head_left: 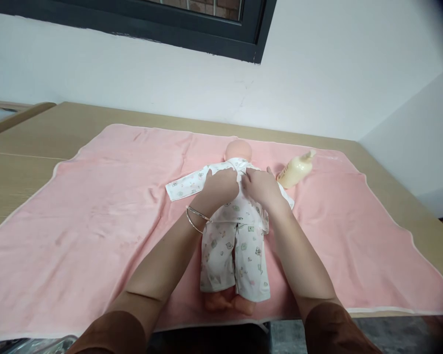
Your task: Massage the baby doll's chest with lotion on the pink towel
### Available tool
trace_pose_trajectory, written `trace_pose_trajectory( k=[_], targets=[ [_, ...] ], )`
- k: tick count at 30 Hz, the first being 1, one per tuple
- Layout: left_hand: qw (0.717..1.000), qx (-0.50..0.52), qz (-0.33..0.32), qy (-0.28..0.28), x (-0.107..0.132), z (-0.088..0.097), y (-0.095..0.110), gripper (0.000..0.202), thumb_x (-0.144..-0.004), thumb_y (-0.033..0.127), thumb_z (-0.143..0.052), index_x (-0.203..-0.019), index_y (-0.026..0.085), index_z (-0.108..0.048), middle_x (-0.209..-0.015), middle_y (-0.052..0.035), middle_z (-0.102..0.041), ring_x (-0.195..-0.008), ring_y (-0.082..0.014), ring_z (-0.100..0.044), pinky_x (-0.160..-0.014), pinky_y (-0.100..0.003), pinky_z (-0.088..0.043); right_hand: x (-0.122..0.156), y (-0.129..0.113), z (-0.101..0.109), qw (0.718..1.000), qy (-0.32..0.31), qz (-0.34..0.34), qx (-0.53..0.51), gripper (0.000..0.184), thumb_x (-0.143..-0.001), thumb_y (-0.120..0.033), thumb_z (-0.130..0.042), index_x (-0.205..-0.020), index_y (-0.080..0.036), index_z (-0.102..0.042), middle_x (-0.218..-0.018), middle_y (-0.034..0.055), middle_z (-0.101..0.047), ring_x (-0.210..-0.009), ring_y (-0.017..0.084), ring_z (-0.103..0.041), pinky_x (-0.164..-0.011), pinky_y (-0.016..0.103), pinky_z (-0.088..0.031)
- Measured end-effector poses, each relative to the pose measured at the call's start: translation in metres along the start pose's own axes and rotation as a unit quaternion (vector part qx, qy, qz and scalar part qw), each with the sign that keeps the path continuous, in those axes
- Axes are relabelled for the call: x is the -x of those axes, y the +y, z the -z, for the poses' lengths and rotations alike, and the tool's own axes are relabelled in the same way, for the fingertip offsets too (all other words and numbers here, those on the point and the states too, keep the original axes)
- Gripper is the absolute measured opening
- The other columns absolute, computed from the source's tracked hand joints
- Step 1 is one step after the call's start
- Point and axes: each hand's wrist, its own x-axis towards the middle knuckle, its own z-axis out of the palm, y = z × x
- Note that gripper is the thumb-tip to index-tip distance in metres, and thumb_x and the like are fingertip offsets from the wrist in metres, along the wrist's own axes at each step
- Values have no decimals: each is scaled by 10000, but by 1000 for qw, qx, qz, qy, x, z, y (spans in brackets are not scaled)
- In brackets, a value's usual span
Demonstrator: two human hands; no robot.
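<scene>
A baby doll (pixel 238 150) lies on its back on the pink blanket (pixel 125 196), its head toward the wall. It wears a white patterned shirt (pixel 236 212) and matching trousers (pixel 218 255), with its bare feet (pixel 216 301) showing below. My left hand (pixel 222 188) is closed at the middle of the shirt's chest, just below the collar. Beside it, a small gap apart, my right hand (pixel 263 188) also pinches the shirt front. My hands partly hide the fabric between the fingertips. One shirt sleeve (pixel 186 186) stretches out flat to the left.
A cream pump bottle (pixel 297 169) lies tilted on the blanket, right of the doll. The blanket covers most of the wooden table (pixel 96 115). Behind the table stands a white wall (pixel 192 93) with a dark window frame (pixel 243 49).
</scene>
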Motion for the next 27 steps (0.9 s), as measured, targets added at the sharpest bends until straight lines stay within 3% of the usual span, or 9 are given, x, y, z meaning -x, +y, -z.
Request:
trace_pose_trajectory(
  k=[4, 7, 9, 16, 19, 27],
  targets=[
    [999, 22, 16, 36, -5, -5, -5, 213, -999, 263, -447, -951, 225, -651, -1182, -144, -751, -1165, -353, -672, -1191, -680, -339, -6, 8, -5, 1000, 7, -16, -25, 379, -1065, -314, -331, -1069, -205, -694, -1141, 146, -795, -1161, 330, -705, -1236, 639, -256],
    [995, 45, 23, 85, -17, -14, -15, 356, -1059, 385, -375, -1084, 207, -682, -1337, -171, -713, -1301, -376, -613, -1217, -696, -294, -16, 23, -17, 998, 19, -17, -58, 439, -1092, -422, -315, -1224, -196, -667, -1314, 164, -743, -1315, 350, -627, -1226, 658, -268],
    [992, 68, 21, 104, -25, -19, -24, 392, -1069, 383, -357, -1192, 203, -683, -1433, -170, -672, -1374, -369, -569, -1232, -688, -279, -21, 30, -25, 996, 22, -19, -82, 478, -1097, -462, -315, -1352, -191, -615, -1449, 164, -672, -1401, 349, -563, -1240, 667, -240],
    [988, 95, 27, 115, -33, -30, -34, 462, -1081, 390, -310, -1290, 234, -690, -1472, -87, -669, -1407, -298, -556, -1285, -635, -251, -25, 36, -38, 993, 20, -29, -111, 530, -1096, -492, -305, -1472, -206, -545, -1557, 151, -587, -1483, 341, -483, -1253, 689, -206],
    [989, 70, 53, 118, -31, -34, -30, 477, -1077, 392, -329, -1404, 220, -630, -1553, -82, -606, -1475, -283, -496, -1314, -605, -215, -26, 37, -39, 993, 18, -34, -115, 557, -1093, -504, -303, -1506, -201, -521, -1590, 147, -555, -1506, 339, -456, -1261, 678, -202],
    [991, 49, 59, 112, -31, -35, -29, 493, -1077, 388, -328, -1438, 200, -606, -1571, -74, -590, -1491, -276, -481, -1322, -599, -216, -27, 39, -39, 992, 14, -30, -119, 551, -1086, -509, -313, -1498, -226, -544, -1601, 122, -549, -1506, 332, -455, -1255, 646, -243]
  ],
)
